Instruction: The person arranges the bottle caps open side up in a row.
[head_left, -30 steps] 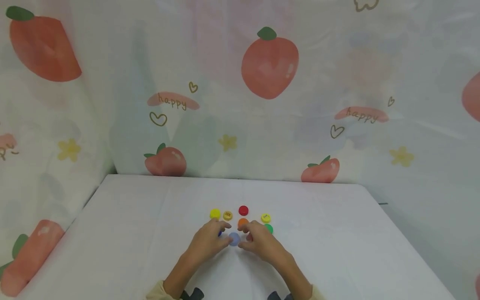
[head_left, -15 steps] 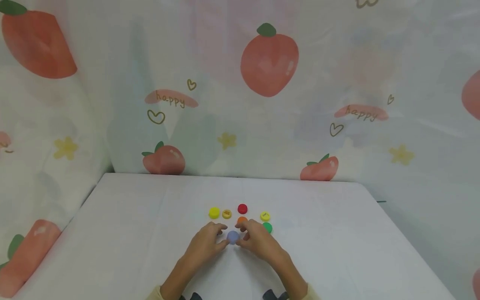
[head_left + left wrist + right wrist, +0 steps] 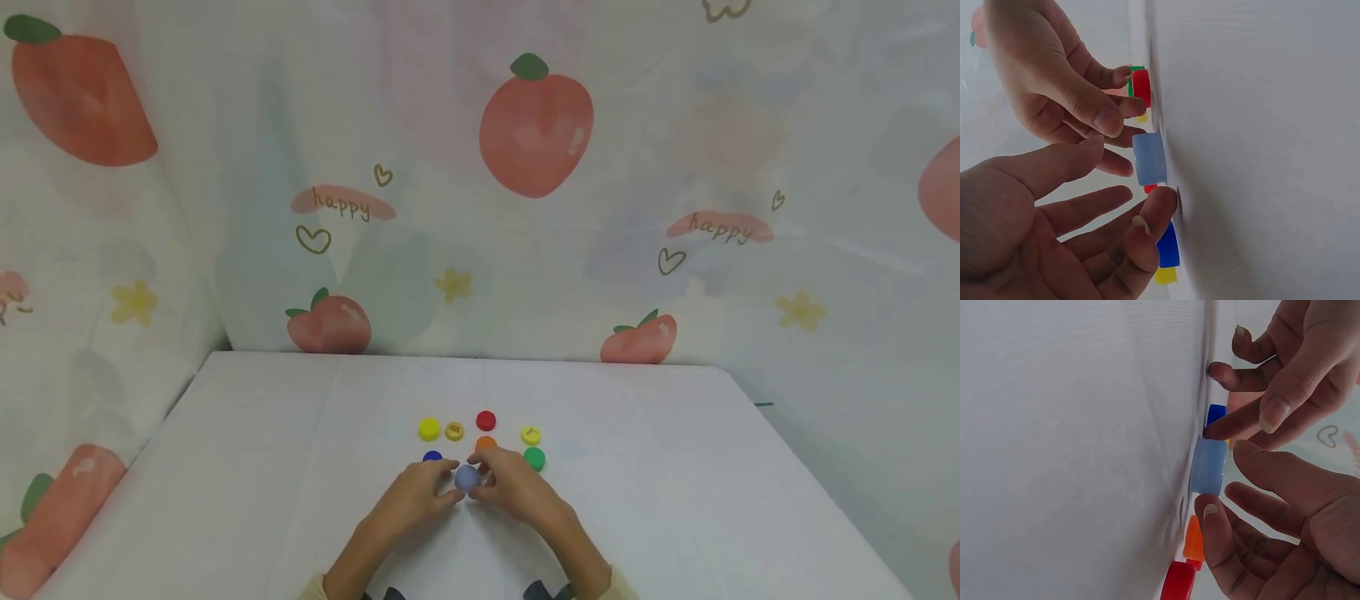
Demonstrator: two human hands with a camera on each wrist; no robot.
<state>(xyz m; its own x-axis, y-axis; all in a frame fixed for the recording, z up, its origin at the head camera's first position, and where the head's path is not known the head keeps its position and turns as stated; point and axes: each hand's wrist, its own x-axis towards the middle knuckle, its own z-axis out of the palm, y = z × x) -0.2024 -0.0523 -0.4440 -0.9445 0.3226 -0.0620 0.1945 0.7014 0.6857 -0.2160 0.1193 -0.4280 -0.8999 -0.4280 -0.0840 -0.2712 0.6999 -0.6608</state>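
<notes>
A light blue bottle cap sits on the white table between my two hands. My left hand curves loosely round its left side, with thumb and forefinger spread apart. From the other side my right hand faces it in the same way, fingertips right at the cap's edge. Both wrist views show the light blue cap with fingers close at its sides and neither hand pinching it. Just beyond my left hand lies a dark blue cap. An orange cap is partly covered by my right hand.
Farther back lie a yellow cap, a gold cap and a red cap. To the right are another yellow cap and a green cap. A second red cap lies beside my right hand. A printed curtain hangs behind the table.
My left hand has drawn back slightly toward me, uncovering the dark blue cap. Both hands stay around the light blue cap, which has barely moved.
</notes>
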